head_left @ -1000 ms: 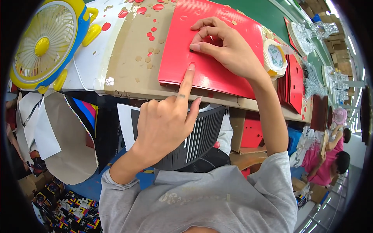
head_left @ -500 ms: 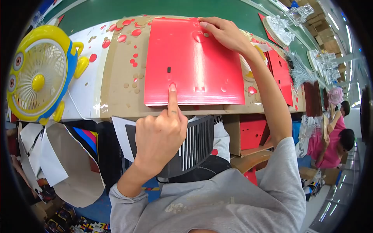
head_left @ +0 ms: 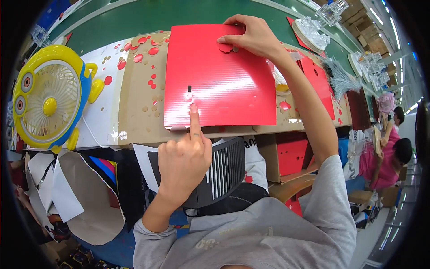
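A glossy red corrugated sheet (head_left: 215, 85) lies over the cardboard-covered bench in front of me. It has a small dark slot near its left side and faint cut outlines near its near edge. My left hand (head_left: 183, 163) has its index finger stretched out, the tip pressing the sheet just below the slot. Its other fingers are curled, with nothing held. At the sheet's far right my right hand (head_left: 253, 38) grips the far edge. Its thumb rests by a round scalloped cut-out (head_left: 225, 47), and its other fingertips are partly hidden at the edge.
A yellow and blue fan (head_left: 49, 103) stands at the left. Loose red discs (head_left: 138, 58) and brown ones lie on the bench (head_left: 127, 98). More red sheets (head_left: 316, 80) rest to the right, beyond my forearm. A green surface (head_left: 148, 20) runs behind.
My right thumb has slid down and left onto the round cut-out, which now shows a raised or displaced outline. My left fingertip still presses near the slot. The view has shifted slightly.
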`<state>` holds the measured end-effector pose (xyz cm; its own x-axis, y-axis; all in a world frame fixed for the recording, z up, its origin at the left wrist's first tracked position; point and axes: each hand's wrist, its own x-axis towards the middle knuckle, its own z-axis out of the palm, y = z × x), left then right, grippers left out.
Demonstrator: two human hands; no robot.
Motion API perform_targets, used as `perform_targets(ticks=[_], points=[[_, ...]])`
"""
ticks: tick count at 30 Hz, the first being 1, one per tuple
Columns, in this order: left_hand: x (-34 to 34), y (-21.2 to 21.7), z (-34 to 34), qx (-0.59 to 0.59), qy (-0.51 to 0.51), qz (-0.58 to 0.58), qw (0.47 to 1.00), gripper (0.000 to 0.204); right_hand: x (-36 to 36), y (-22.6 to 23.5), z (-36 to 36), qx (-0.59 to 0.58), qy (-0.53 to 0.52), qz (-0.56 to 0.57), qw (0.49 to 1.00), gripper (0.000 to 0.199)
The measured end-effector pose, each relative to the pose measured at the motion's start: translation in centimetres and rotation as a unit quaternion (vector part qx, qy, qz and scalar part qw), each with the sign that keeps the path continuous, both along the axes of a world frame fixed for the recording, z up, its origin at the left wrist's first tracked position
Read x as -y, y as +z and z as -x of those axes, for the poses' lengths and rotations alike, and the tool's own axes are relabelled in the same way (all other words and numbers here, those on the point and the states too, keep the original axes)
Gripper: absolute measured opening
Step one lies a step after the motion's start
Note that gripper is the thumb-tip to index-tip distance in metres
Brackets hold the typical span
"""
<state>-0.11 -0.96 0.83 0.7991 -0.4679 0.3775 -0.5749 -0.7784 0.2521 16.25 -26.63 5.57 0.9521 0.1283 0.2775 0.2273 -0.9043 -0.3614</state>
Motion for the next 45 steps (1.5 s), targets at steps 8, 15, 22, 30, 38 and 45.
perform_targets(ticks=[8,15,22,30,38,45], points=[[0.2,-0.3,0.3,0.006,0.009,0.006,1.0,0.058,0.5,0.9,0.1,0.041,0.068,-0.077,0.994,0.052],[0.4,-0.5,0.4,0.001,0.004,0.021,1.0,0.06,0.2,-0.5,0.3,0.174,0.104,0.047,0.978,0.047],[0.4,-0.3,0.6,-0.039,0.016,0.001,0.999,0.056,0.2,-2.1,0.0,0.068,0.143,-0.002,0.987,0.045],[0.5,-0.5,0.6,-0.02,0.017,0.011,1.0,0.059,-0.2,-2.8,-0.7,-0.005,0.062,-0.007,0.998,0.04],[0.5,-0.6,0.9,-0.037,0.019,0.007,0.999,0.057,-0.1,-1.4,-0.8,0.02,0.111,-0.012,0.994,0.041],[0.8,-0.4,0.7,-0.026,0.026,0.005,0.999,0.057,0.7,0.6,-0.9,-0.005,0.083,-0.018,0.996,0.053]])
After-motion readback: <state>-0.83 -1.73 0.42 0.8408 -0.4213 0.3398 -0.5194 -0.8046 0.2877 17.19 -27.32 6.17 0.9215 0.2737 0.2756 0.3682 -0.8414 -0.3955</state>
